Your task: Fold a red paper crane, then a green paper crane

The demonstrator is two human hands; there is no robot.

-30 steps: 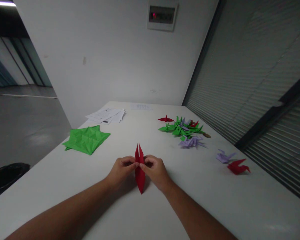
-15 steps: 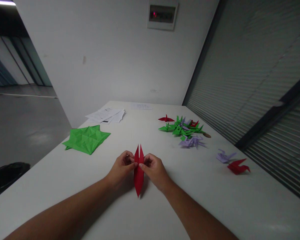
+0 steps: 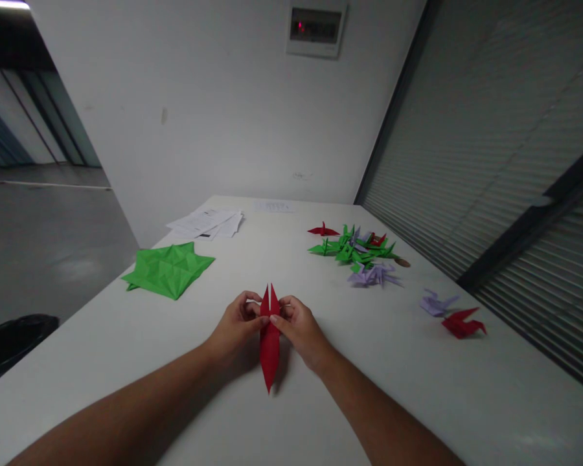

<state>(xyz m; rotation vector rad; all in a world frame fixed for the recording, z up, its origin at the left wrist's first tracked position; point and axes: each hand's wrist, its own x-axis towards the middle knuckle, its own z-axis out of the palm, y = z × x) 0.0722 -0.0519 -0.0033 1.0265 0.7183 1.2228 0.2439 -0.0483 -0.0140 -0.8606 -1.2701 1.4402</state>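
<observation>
A folded red origami paper [image 3: 269,353], long and narrow, has two split points facing away from me and one point toward me. My left hand [image 3: 240,327] pinches its left edge between thumb and fingers. On the opposite edge, my right hand [image 3: 298,330] grips the same paper, so the two thumbs almost meet over its middle. The fingertips behind the paper are partly hidden. Both hands are just above the white table [image 3: 214,414].
Crumpled-looking green creased paper [image 3: 170,268] lies at left, with printed sheets [image 3: 206,223] behind. A pile of green paper cranes [image 3: 350,249] is at right; a purple crane [image 3: 437,303] and red crane [image 3: 463,322] sit nearer. A black-lined bin [image 3: 17,343] stands beyond the left edge.
The red paper's near point has come slightly toward me and its split points look closer together. Both hands have stayed nearly in place, still holding it.
</observation>
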